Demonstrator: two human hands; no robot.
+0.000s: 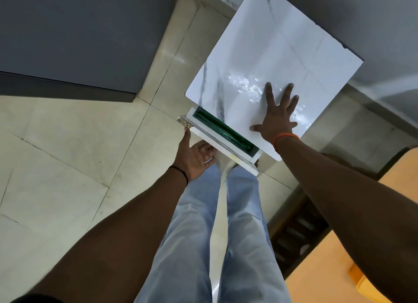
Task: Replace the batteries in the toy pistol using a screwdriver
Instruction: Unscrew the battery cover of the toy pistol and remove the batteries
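No toy pistol, screwdriver or batteries are in view. A small white marble-patterned table (260, 54) stands in front of me. Its drawer (226, 152) is pulled out a little, showing a dark green inside (224, 130). My left hand (192, 158) holds the drawer's white front panel at its left end, thumb up along the edge and fingers curled under it. My right hand (277, 117) lies flat on the table top near its front edge, fingers spread, holding nothing. What lies in the drawer is hidden by the table top.
I stand on a pale tiled floor (67, 144), my legs in light blue jeans (203, 235) just below the drawer. A dark grey cabinet (79, 35) fills the upper left. Wooden furniture with a yellow-orange top (339, 268) stands at the right.
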